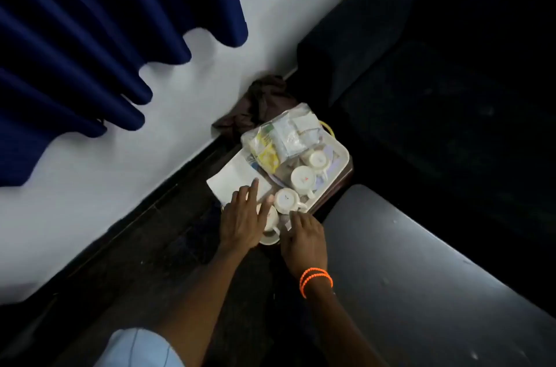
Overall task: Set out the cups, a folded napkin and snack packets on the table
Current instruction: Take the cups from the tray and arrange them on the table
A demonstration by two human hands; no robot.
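Near the centre of the frame a pale rectangular plastic tray (343, 153) holds 3 white ceramic cups with handles, set in a diagonal row: the nearest cup (287, 199) at the tray's lower corner, a middle cup (303, 178) just above it, and a far cup (317, 159) beyond that. A 4th white cup (270, 220) sits just below the tray on a small white saucer (269, 239), partly covered by the left hand. A clear plastic bag of snack packets (279, 138), with yellow and white sachets inside, lies over the tray's upper part. A white folded paper napkin (233, 178) lies just left of the tray. The left hand (243, 222) stretches over the 4th cup with its fingers straight and spread, the fingertips reaching the napkin's lower edge; it holds nothing that can be seen. The right hand (304, 242), wearing 2 orange bead bracelets (316, 279) on the wrist, reaches toward the gap between the saucer and the nearest cup; its fingertips are blurred, so I cannot tell whether they grip anything. A dark brown crumpled cloth (258, 105) lies above the tray against the white wall (270, 5). A navy blue pleated curtain (90, 35) fills the upper left, and a grey tabletop (421, 276) fills the lower right.
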